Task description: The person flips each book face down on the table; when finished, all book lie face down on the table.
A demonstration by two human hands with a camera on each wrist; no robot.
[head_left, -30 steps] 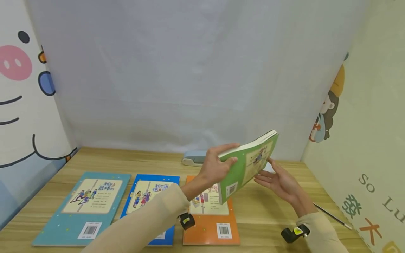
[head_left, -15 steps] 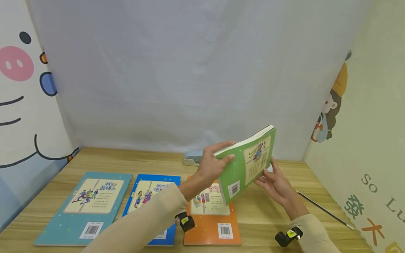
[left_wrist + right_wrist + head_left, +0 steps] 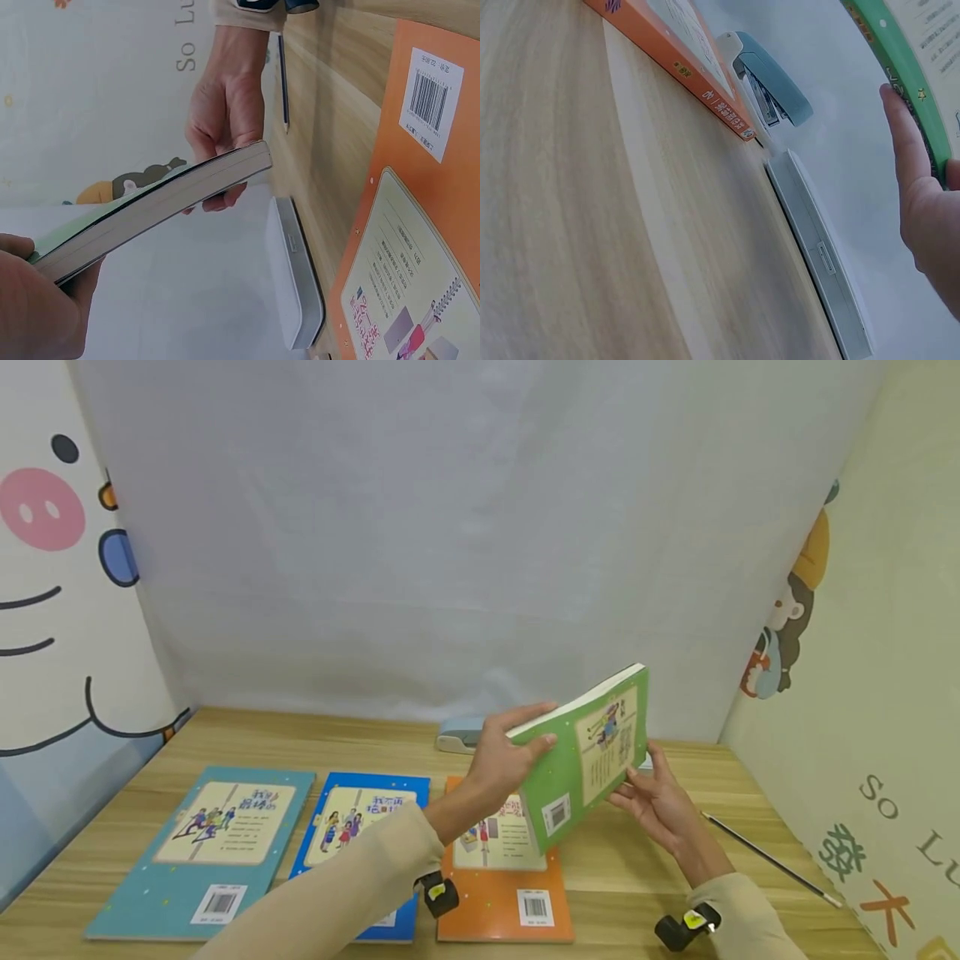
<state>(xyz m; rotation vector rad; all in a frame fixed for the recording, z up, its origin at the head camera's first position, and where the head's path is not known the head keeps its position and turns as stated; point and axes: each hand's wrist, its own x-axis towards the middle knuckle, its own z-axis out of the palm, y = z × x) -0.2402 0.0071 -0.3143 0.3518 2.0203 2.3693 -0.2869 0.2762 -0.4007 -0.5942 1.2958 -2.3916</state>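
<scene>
A thick green paperback book (image 3: 566,764) is held up in the air, tilted, its back cover with picture panel and barcode facing me. My left hand (image 3: 498,768) grips its left end, thumb on the back cover and fingers behind. At the lower right edge, my right hand (image 3: 660,802) pinches the book between thumb and fingers. The left wrist view shows the closed page block (image 3: 161,206) stretching between both hands. In the right wrist view the printed spine (image 3: 911,82) lies along a finger. Below the green book, an orange book (image 3: 506,902) is partly covered.
A blue book (image 3: 397,902), partly behind my left sleeve, and a teal book (image 3: 142,893) lie face down at left. At the back stand a light blue stapler (image 3: 772,75) and a white oblong case (image 3: 810,232). A thin black rod (image 3: 772,860) lies at right.
The green book has shifted slightly left and turned its back cover more towards me. My right hand has moved left and closed its thumb onto the book's edge.
</scene>
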